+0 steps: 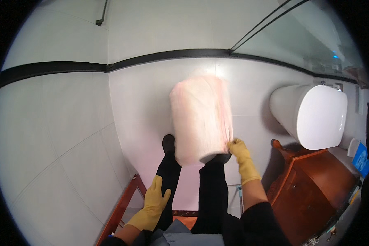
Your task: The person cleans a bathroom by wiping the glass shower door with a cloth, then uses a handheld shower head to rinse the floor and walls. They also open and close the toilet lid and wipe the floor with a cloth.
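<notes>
A large, puffed-out pale pink bag, probably thin plastic, is in front of my legs above the tiled floor. Motion blurs it, and its far end is hard to make out. My right hand, in a yellow rubber glove, pinches the bag's near right edge. In a matching glove, my left hand is over my left leg with its fingers apart and nothing in it. The bag partly hides my right shoe.
To the right stand a white toilet with its lid down and a reddish-brown wooden cabinet. A black-framed glass partition crosses the far side. A reddish-brown door frame is at lower left, and a light-blue-headed rod is behind my right arm.
</notes>
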{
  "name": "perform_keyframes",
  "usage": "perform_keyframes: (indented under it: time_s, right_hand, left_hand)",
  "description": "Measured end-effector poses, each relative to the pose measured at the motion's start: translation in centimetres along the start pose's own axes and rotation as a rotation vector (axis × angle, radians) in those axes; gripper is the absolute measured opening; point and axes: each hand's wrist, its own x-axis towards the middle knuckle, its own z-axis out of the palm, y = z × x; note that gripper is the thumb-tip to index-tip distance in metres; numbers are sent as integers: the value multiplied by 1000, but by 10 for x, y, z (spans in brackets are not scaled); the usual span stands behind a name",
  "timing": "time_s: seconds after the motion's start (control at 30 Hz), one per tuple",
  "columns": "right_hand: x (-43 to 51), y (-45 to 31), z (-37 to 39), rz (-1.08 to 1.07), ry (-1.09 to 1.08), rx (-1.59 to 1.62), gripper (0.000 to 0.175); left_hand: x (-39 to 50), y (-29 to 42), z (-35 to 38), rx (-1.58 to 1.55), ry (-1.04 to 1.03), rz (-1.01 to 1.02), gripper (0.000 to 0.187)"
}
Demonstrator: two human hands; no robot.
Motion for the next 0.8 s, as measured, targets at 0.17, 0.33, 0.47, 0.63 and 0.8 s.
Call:
perform_keyframes:
  time_s: [0.17, 0.33, 0.47, 0.63, 0.8]
  right_hand:
    - [-113, -6, -22, -120, 67, 474, 24]
    - [-194, -11, -137, 41, -7, -53, 29]
    - [-164, 78, -208, -119, -330, 654, 16]
    - [-233, 7, -220, -337, -172, -79, 19]
    - [-289, -53, -221, -299, -332, 557, 23]
  left_hand:
    - [-32, -20, 8, -59, 154, -47, 74]
    - [-39, -28, -4, -221, 105, -341, 55]
    - [-53, -7, -52, -459, 77, -213, 50]
    - [-98, -7, -50, -537, 82, -354, 47]
    - [-154, 64, -90, -404, 205, -33, 48]
